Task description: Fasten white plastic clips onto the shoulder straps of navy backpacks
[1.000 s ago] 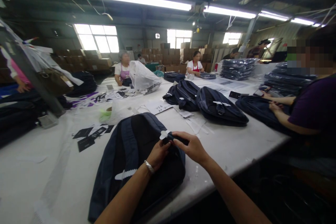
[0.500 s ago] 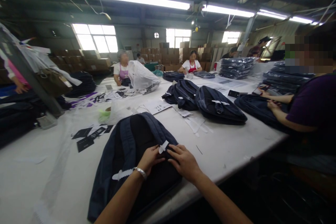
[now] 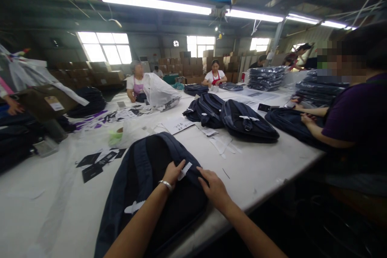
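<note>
A dark navy backpack (image 3: pixel 151 149) lies on the table in front of me, its padded back and shoulder straps facing up. White zigzag-edged strips are wrapped on the straps: one strip (image 3: pixel 185 170) is by my hands, another strip (image 3: pixel 134 207) is lower left, partly behind my forearm. My left hand (image 3: pixel 171 174), with a silver bangle at the wrist, is closed on the right shoulder strap (image 3: pixel 178 149) beside the near strip; its fingertips are mostly hidden. My right hand (image 3: pixel 214 187) rests at the backpack's right edge, fingers stretched out and apart, holding nothing.
Black tags (image 3: pixel 92 172) lie left of the backpack. More navy backpacks (image 3: pixel 249 121) lie ahead on the white table (image 3: pixel 260 169). At right, a co-worker in a purple shirt (image 3: pixel 356 117) handles another bag. Bagged stacks (image 3: pixel 266 78) stand farther back, and co-workers sit across the table.
My right hand has moved slightly away from the strip, toward the bag's right edge. My left hand has turned and closed over the strap by the strip. The view has shifted slightly.
</note>
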Tool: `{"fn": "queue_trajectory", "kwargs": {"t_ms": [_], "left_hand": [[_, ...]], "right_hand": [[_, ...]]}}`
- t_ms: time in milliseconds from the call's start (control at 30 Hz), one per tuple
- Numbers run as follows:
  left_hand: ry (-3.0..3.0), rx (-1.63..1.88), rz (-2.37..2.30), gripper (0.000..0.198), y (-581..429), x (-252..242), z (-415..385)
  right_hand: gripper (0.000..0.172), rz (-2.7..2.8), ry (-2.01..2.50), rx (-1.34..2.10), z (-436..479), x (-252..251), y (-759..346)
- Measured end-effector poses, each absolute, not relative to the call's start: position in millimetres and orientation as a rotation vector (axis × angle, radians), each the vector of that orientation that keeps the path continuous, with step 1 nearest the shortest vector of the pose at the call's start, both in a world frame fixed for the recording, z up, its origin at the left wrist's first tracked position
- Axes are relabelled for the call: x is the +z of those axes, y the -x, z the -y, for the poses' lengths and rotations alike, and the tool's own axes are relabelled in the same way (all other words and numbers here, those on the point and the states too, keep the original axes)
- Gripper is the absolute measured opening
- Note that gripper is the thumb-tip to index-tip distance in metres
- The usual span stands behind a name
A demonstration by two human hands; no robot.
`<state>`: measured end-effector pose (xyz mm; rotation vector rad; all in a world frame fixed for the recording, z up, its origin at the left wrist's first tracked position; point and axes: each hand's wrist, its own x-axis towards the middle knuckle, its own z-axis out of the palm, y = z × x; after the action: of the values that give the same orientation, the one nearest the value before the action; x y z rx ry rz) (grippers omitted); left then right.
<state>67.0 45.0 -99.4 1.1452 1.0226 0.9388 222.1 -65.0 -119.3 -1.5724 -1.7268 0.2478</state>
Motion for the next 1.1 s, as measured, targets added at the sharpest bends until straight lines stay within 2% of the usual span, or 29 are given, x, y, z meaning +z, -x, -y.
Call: {"fn": "queue_trajectory", "kwargs": {"t_ms": [100,200,300,367,467,533,633,767,933,1033,1100], "left_hand": [[-1.597,0.94,-1.241,0.038,-57,-97,-50],[-1.881,0.722,-1.476,0.041,-39,-83,-50],[-2.053,0.476,-1.757,0.05,-25,-61,-46],[-2.244,0.531,-1.864,0.048,-25,-49,-41],[-2.554,0.683,-1.545,0.046,-39,-51,-32],[-2.636,0.631,-1.287,0.055,-51,-70,-28],[-2.597,0.512,-1.222,0.066,-62,-108,-27],[-2.54,0.488,-1.23,0.065,-64,-130,-29],[-2.369,0.36,-1.127,0.059,-50,-78,-2],[-2.168,0.619,-0.938,0.041,-11,-34,35],[-2.024,0.777,-1.053,0.032,32,-13,59]], "right_hand": [[0.041,1.763,1.621,0.191,73,-121,-220],[0.04,1.777,1.638,0.168,80,-118,-217],[0.037,1.74,1.604,0.273,81,-115,-221],[0.036,1.7,1.547,0.386,80,-115,-227],[0.035,1.665,1.468,0.552,83,-114,-240],[0.036,1.656,1.483,0.59,87,-109,-247],[0.039,1.646,1.574,0.378,92,-97,-246],[0.047,1.934,1.507,0.092,91,-104,-222],[0.056,2.148,1.515,-0.035,91,-145,-209],[0.056,2.226,1.517,-0.116,88,-152,-218],[0.054,2.278,1.504,-0.173,87,-144,-222]]}}
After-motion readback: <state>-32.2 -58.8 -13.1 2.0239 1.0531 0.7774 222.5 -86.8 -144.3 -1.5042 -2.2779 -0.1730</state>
